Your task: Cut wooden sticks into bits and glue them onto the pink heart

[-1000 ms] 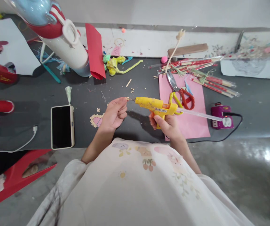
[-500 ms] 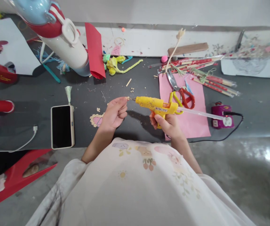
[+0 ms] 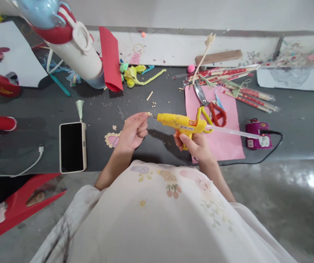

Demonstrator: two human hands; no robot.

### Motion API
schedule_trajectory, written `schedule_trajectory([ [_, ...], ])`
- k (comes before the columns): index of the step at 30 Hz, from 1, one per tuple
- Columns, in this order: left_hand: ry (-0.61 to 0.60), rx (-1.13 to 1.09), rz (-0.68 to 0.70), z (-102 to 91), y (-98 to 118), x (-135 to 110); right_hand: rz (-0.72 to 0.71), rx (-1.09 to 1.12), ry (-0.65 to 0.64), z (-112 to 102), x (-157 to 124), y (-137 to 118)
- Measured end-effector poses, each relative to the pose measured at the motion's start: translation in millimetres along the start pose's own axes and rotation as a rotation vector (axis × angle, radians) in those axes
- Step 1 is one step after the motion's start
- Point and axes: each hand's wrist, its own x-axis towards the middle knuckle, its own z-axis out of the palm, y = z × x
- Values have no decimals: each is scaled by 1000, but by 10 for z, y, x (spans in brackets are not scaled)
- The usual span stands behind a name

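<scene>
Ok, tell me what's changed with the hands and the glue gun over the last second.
Nothing visibly changed. The right hand still grips the glue gun, its nozzle at the small piece pinched in the left hand. The phone, the scissors and the pink paper lie where they were.

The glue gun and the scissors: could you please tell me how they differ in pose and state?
The glue gun is gripped in the right hand, off the table; the scissors lie untouched on the pink paper. The glue gun's nozzle points toward the left hand; the scissors' blades point away from the person. Both have yellow plastic parts.
</scene>
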Motion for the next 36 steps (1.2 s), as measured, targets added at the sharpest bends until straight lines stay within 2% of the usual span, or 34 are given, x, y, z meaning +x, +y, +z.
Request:
schedule_trajectory([
  [36,29,30,-5,12,-4,-6,-14,-18,6,-23,18,10],
])
